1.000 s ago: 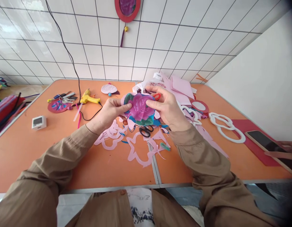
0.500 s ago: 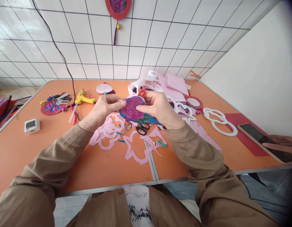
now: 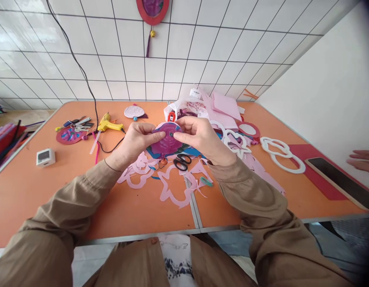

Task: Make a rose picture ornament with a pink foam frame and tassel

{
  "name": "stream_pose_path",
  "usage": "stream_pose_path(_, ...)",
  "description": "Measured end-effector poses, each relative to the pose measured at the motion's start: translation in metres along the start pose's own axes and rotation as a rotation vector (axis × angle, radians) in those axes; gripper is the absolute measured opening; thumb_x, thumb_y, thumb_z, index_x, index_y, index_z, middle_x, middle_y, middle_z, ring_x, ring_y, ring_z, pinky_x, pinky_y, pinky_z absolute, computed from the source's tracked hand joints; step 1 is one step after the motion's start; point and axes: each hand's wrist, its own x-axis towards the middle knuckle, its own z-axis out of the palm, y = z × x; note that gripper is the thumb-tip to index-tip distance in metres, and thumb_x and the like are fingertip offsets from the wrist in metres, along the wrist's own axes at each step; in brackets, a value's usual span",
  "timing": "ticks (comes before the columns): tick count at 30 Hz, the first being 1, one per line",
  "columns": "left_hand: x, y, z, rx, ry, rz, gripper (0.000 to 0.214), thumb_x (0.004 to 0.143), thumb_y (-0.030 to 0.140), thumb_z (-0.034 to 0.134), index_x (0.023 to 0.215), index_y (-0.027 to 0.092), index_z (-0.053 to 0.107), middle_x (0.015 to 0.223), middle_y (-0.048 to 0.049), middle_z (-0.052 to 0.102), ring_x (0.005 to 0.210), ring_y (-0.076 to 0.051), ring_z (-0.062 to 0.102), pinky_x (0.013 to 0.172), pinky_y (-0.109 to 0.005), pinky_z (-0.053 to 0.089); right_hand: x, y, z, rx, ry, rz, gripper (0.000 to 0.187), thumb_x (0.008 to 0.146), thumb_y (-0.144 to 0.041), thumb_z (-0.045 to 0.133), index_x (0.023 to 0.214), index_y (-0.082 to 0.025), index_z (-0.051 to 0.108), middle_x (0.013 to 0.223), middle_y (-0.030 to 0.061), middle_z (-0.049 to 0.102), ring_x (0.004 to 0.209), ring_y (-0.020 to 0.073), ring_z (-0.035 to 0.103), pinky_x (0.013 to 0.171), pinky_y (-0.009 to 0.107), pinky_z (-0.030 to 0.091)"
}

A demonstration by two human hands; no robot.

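My left hand (image 3: 140,139) and my right hand (image 3: 199,137) pinch a floral fabric piece (image 3: 165,144) between thumbs and fingers, raised above the table. It has a large purple flower, blue and green patches and a pale rim at the top. A red loop (image 3: 171,116) shows just above it; whether it is attached I cannot tell. An orange bead (image 3: 163,162) shows under its lower edge. Black-handled scissors (image 3: 182,162) lie below, among pink cut-out scraps (image 3: 175,191). Part of the fabric is hidden by my fingers.
To the left are a yellow glue gun (image 3: 108,124), a floral disc with keys (image 3: 69,135) and a white device (image 3: 46,158). White ring shapes (image 3: 287,155), a phone (image 3: 336,179) and another person's hand (image 3: 362,161) are at right. Pink sheets (image 3: 224,104) lie behind.
Both hands have shifted the fabric piece a little and turned it, so the flower sits differently between the thumbs. The other person's hand has moved off the phone.
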Motion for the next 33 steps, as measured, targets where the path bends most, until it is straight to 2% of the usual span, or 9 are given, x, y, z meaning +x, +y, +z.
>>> stream_pose_path(3,0.0,-0.001,0.001,-0.022,0.002,-0.018,0.039,0.067,0.045,0.09,0.056,0.015,0.068,0.053,-0.0034,0.064,0.046,-0.012,0.057,0.042,-0.023,0.045,0.0,0.001,0.0,-0.019,0.005,0.019,0.014,0.078,-0.027,0.075,0.073,-0.02,0.064,0.072,0.0018,0.066,0.071,0.0178,0.063,0.064,0.032,0.054)
stream_pose_path(5,0.0,0.0,0.001,-0.043,-0.023,-0.025,0.037,0.065,0.046,0.092,0.06,0.015,0.071,0.056,-0.0039,0.066,0.047,-0.013,0.059,0.042,-0.023,0.046,0.0,0.001,0.002,-0.008,0.011,0.027,0.015,0.077,-0.026,0.075,0.069,-0.02,0.063,0.07,0.0014,0.065,0.068,0.0161,0.06,0.06,0.03,0.051)
stream_pose_path(10,-0.001,0.001,0.002,-0.039,-0.029,-0.029,0.033,0.064,0.043,0.092,0.066,0.013,0.077,0.059,-0.005,0.069,0.047,-0.013,0.059,0.041,-0.023,0.046,-0.001,-0.001,0.008,0.03,0.034,0.006,0.014,0.075,-0.025,0.075,0.069,-0.02,0.064,0.068,0.0005,0.065,0.065,0.015,0.059,0.058,0.029,0.049)
stream_pose_path(16,0.002,-0.003,-0.001,-0.09,0.082,-0.004,0.032,0.065,0.041,0.092,0.068,0.013,0.078,0.056,-0.0031,0.068,0.045,-0.012,0.057,0.04,-0.022,0.046,-0.001,-0.005,-0.001,0.047,-0.03,-0.015,0.009,0.075,-0.025,0.075,0.079,-0.02,0.068,0.078,0.0012,0.069,0.078,0.0179,0.064,0.071,0.032,0.053)
stream_pose_path(20,0.003,-0.002,-0.002,-0.177,0.105,0.039,0.036,0.064,0.045,0.094,0.073,0.013,0.08,0.063,-0.0038,0.073,0.049,-0.012,0.061,0.045,-0.024,0.052,0.001,-0.001,-0.004,0.009,-0.014,-0.009,0.013,0.073,-0.024,0.075,0.074,-0.02,0.063,0.071,-0.0012,0.059,0.07,0.0153,0.056,0.062,0.029,0.047)
stream_pose_path(25,0.002,-0.002,0.001,-0.134,0.186,0.109,0.042,0.06,0.05,0.096,0.072,0.012,0.08,0.063,-0.004,0.072,0.051,-0.013,0.062,0.047,-0.024,0.053,0.002,0.002,0.0,0.004,0.026,0.012,0.028,0.075,-0.026,0.074,0.065,-0.022,0.049,0.064,-0.0039,0.046,0.063,0.0118,0.044,0.055,0.027,0.036)
stream_pose_path(33,0.004,-0.006,0.001,-0.173,0.225,0.112,0.037,0.062,0.047,0.094,0.068,0.014,0.079,0.059,-0.0027,0.069,0.049,-0.012,0.058,0.046,-0.023,0.049,-0.001,-0.007,0.003,0.062,0.048,0.038,0.023,0.074,-0.027,0.073,0.066,-0.021,0.052,0.067,-0.0025,0.052,0.067,0.0133,0.049,0.059,0.028,0.041)
